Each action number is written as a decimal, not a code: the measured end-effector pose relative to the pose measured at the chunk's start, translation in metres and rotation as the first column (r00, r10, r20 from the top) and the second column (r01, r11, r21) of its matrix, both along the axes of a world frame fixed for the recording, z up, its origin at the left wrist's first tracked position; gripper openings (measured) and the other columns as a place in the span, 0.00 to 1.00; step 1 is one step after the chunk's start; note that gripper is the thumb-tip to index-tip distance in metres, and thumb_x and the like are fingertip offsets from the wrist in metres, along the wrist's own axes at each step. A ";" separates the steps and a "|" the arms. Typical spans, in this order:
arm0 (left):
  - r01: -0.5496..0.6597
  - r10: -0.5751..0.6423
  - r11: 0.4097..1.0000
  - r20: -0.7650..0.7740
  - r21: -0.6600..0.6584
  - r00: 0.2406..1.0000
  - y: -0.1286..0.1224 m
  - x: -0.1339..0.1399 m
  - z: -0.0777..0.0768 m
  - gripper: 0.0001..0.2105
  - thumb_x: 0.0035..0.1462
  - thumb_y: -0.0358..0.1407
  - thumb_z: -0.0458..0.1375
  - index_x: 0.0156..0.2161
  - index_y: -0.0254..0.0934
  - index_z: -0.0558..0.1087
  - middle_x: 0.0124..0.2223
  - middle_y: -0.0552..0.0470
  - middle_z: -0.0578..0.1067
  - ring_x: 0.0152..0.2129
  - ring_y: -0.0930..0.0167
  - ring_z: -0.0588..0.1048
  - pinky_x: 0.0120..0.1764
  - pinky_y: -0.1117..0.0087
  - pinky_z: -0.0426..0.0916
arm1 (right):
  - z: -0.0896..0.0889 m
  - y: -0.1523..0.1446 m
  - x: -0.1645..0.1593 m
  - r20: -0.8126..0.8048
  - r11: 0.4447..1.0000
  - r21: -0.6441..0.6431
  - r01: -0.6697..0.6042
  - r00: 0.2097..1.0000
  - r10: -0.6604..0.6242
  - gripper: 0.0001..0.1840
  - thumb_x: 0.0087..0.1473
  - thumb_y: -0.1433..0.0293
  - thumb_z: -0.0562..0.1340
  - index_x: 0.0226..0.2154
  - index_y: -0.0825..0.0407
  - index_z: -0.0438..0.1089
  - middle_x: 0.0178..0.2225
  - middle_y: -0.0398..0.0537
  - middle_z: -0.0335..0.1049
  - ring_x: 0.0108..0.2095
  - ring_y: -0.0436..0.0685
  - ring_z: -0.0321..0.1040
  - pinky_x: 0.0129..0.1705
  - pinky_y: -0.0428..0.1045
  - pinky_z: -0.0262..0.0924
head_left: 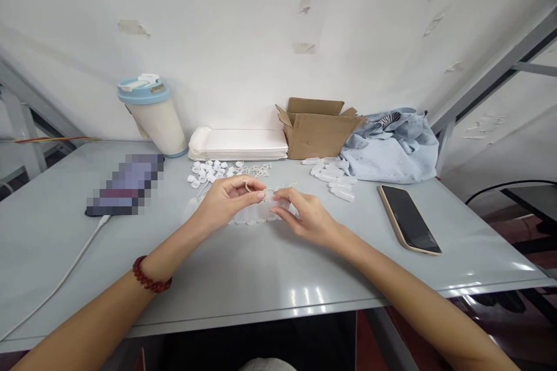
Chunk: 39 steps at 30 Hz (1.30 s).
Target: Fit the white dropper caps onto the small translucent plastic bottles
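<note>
My left hand (pixel 230 197), with a dark red bracelet at the wrist, pinches a thin off-white string (pixel 270 189) between thumb and fingers. At the string's other side, my right hand (pixel 307 214) has its bent fingers on it, the thumb a little lower. Under both hands lie several translucent plastic pieces (pixel 250 215), partly hidden. Small white caps (pixel 211 172) are heaped just beyond my left hand, beside a tangle of pale strings (pixel 260 170). More translucent plastic tubes (pixel 333 174) lie loose beyond my right hand.
Along the wall stand a cup with a blue lid (pixel 152 110), a stack of white envelopes (pixel 239 144), an opened cardboard box (pixel 319 133) and a light blue cloth bag (pixel 391 153). A charging phone (pixel 126 185) lies left, a dark-screened phone (pixel 409 217) right.
</note>
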<state>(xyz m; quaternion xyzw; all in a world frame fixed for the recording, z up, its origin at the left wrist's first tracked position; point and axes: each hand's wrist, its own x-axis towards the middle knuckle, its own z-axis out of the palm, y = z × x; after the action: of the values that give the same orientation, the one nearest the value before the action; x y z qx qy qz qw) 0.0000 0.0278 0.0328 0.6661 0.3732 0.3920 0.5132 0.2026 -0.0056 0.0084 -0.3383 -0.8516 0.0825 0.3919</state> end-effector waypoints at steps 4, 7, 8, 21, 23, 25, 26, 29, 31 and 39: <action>0.047 -0.046 0.999 0.021 -0.023 0.999 -0.002 0.001 0.000 0.06 0.51 0.39 0.63 0.31 0.38 0.75 0.31 0.55 0.73 0.32 0.73 0.72 0.38 0.72 0.68 | -0.002 -0.001 -0.001 -0.001 1.000 0.014 0.010 1.000 -0.010 0.12 0.60 0.70 0.56 0.47 0.50 0.56 0.38 0.51 0.73 0.32 0.54 0.72 0.32 0.48 0.67; 0.021 -0.019 0.997 0.033 -0.076 0.999 -0.003 0.003 0.000 0.08 0.48 0.38 0.65 0.33 0.38 0.75 0.33 0.55 0.74 0.34 0.72 0.73 0.39 0.71 0.69 | -0.004 -0.001 -0.002 0.004 0.999 0.035 0.035 0.999 -0.035 0.15 0.60 0.70 0.56 0.50 0.50 0.55 0.39 0.53 0.73 0.33 0.56 0.73 0.32 0.49 0.68; 0.013 -0.010 0.995 0.039 -0.095 0.999 -0.003 0.004 -0.001 0.09 0.47 0.38 0.66 0.34 0.38 0.75 0.34 0.55 0.74 0.34 0.72 0.73 0.39 0.71 0.69 | -0.004 -0.001 -0.002 0.004 0.998 0.044 0.042 0.999 -0.042 0.15 0.60 0.70 0.56 0.50 0.50 0.55 0.39 0.53 0.73 0.32 0.56 0.73 0.32 0.49 0.68; 0.037 -0.033 0.989 0.031 -0.140 0.999 -0.005 0.005 0.003 0.09 0.46 0.39 0.66 0.32 0.37 0.77 0.31 0.55 0.76 0.29 0.73 0.74 0.37 0.72 0.71 | -0.004 -0.002 -0.005 0.007 0.996 0.084 0.004 1.000 -0.004 0.22 0.62 0.71 0.53 0.58 0.48 0.53 0.40 0.53 0.72 0.35 0.55 0.71 0.34 0.50 0.69; 0.031 -0.028 0.990 0.025 -0.140 0.999 -0.005 0.005 0.003 0.09 0.46 0.38 0.66 0.32 0.36 0.76 0.32 0.54 0.77 0.30 0.72 0.74 0.37 0.71 0.71 | -0.003 -0.003 -0.005 0.015 0.997 0.073 -0.005 1.000 0.003 0.22 0.62 0.71 0.52 0.59 0.49 0.53 0.39 0.53 0.71 0.35 0.55 0.71 0.34 0.50 0.69; 0.023 -0.018 0.990 0.036 -0.140 0.999 -0.006 0.007 0.003 0.10 0.45 0.38 0.67 0.34 0.36 0.76 0.34 0.53 0.78 0.33 0.70 0.76 0.39 0.69 0.72 | -0.002 -0.004 -0.005 0.040 0.999 0.040 -0.005 0.999 0.004 0.23 0.63 0.72 0.51 0.60 0.51 0.51 0.39 0.54 0.71 0.35 0.56 0.70 0.34 0.51 0.68; 0.013 -0.006 0.991 0.047 -0.135 0.999 -0.006 0.007 0.002 0.11 0.45 0.37 0.67 0.35 0.36 0.76 0.35 0.52 0.78 0.34 0.69 0.76 0.41 0.67 0.72 | -0.001 -0.004 -0.005 0.060 1.000 0.019 -0.002 0.998 0.001 0.24 0.63 0.72 0.50 0.61 0.52 0.50 0.39 0.55 0.70 0.35 0.57 0.70 0.33 0.51 0.68; -0.038 0.045 0.994 0.065 -0.104 0.997 -0.008 0.009 0.000 0.12 0.45 0.37 0.66 0.36 0.35 0.75 0.37 0.50 0.79 0.37 0.67 0.76 0.44 0.64 0.72 | 0.001 -0.005 -0.006 0.116 0.999 -0.038 0.014 0.993 -0.009 0.27 0.62 0.74 0.48 0.63 0.53 0.46 0.41 0.58 0.68 0.34 0.58 0.69 0.32 0.53 0.68; -0.070 0.074 0.995 0.053 -0.069 0.996 -0.010 0.011 -0.001 0.12 0.46 0.37 0.66 0.37 0.35 0.74 0.38 0.49 0.78 0.39 0.66 0.76 0.45 0.63 0.72 | 0.000 -0.005 -0.006 0.122 0.998 -0.053 0.020 0.992 -0.013 0.27 0.62 0.75 0.48 0.62 0.52 0.46 0.41 0.58 0.68 0.33 0.57 0.68 0.32 0.53 0.68; -0.266 0.335 0.840 -0.068 0.473 0.940 -0.023 0.018 -0.007 0.13 0.54 0.32 0.59 0.46 0.37 0.67 0.40 0.49 0.72 0.36 0.70 0.73 0.37 0.67 0.73 | 0.004 -0.005 -0.007 -0.093 0.979 -0.189 0.080 0.991 -0.099 0.17 0.60 0.72 0.54 0.52 0.54 0.61 0.36 0.53 0.71 0.35 0.57 0.70 0.37 0.53 0.67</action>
<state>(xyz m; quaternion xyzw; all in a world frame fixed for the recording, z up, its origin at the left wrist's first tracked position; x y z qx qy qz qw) 0.0183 0.0045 0.0262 0.7281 0.4073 0.4940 0.2447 0.1957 -0.0103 0.0127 -0.4064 -0.8032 0.1605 0.4049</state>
